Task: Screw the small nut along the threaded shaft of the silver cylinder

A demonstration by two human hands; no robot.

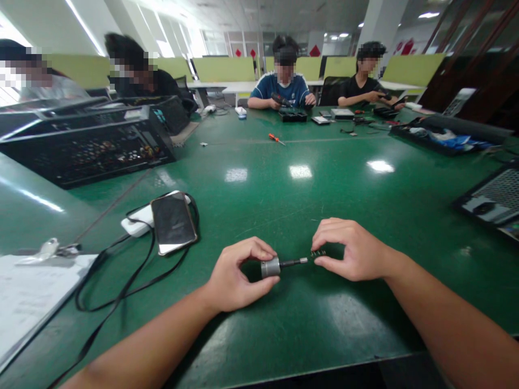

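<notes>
My left hand grips a grey metal cylinder between thumb and fingers. From the cylinder a dark shaft with a silver tip points right. Just beyond that tip, my right hand pinches a small dark coiled piece, like a spring, between thumb and fingertips. A narrow gap lies between the silver tip and the coil. Both hands are low over the green table, near its front edge.
Left of my hands lie a phone, a white power bank-like block, a black strap and a clipboard with papers. An orange screwdriver lies farther back. Black computer cases stand left and right. Several people sit around the table.
</notes>
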